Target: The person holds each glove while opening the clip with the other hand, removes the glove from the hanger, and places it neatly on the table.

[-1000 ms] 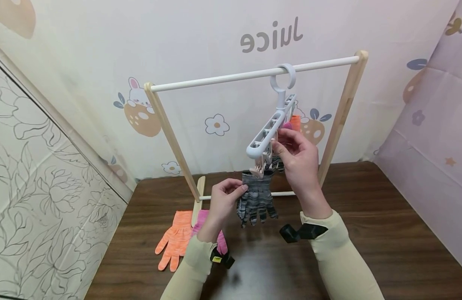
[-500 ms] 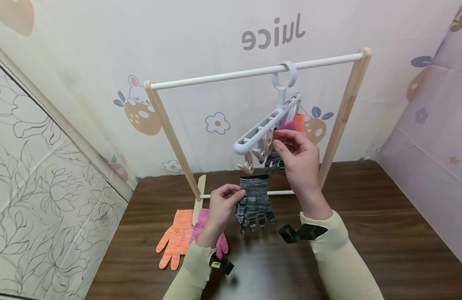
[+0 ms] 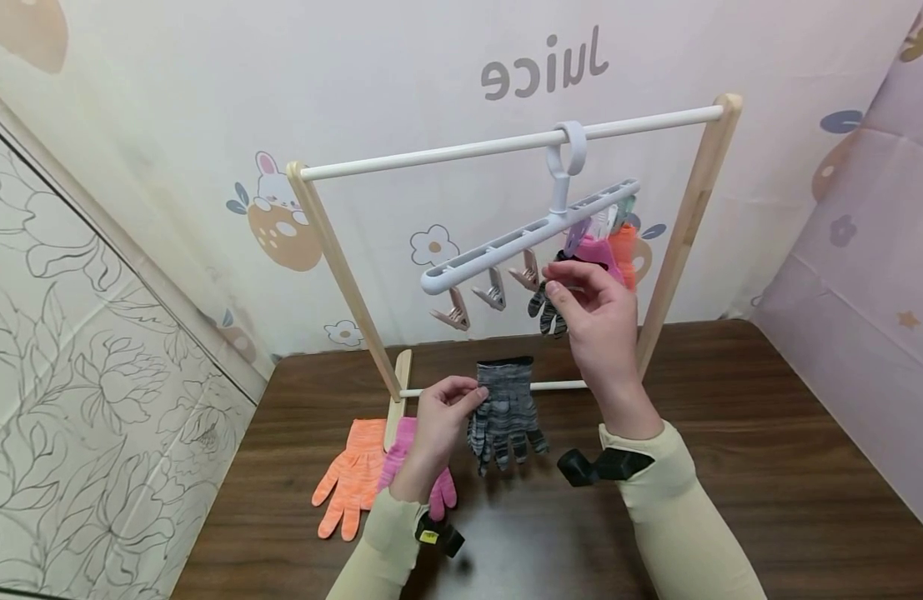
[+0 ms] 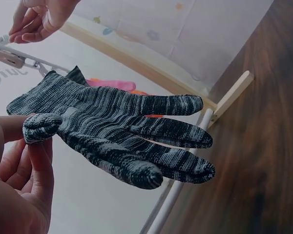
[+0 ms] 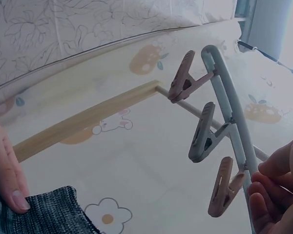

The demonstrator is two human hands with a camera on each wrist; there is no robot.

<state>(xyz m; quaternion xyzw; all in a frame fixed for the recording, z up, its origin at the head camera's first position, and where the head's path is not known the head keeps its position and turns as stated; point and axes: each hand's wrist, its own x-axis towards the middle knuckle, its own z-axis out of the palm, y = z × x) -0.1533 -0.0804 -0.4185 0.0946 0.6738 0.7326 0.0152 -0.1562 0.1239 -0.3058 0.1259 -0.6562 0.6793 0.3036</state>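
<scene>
My left hand (image 3: 440,421) pinches a grey striped knit glove (image 3: 509,412) near its cuff; the glove hangs fingers down over the table, below the hanger. The left wrist view shows thumb and fingers at the glove's edge. Beside the grey clip hanger (image 3: 491,252) my right hand (image 3: 602,321) is raised, fingers loosely bent with nothing visible between them. Three bare clips (image 3: 453,312) dangle along the hanger's left half. Partly behind the right hand hang another grey striped glove (image 3: 549,315), a pink glove (image 3: 602,250) and an orange glove (image 3: 624,243), near the hanger's right end.
The hanger hooks over the white rod (image 3: 431,158) of a wooden-legged rack (image 3: 348,287). On the dark wooden table (image 3: 529,550) at left lie an orange glove (image 3: 353,475) and a pink glove (image 3: 443,493), partly hidden by the left forearm. A patterned cloth stands behind.
The grey glove has come off the hanger's clips and moved slightly down in the left hand. The hanger has swivelled, its near end swinging left. The right hand has stayed nearly still.
</scene>
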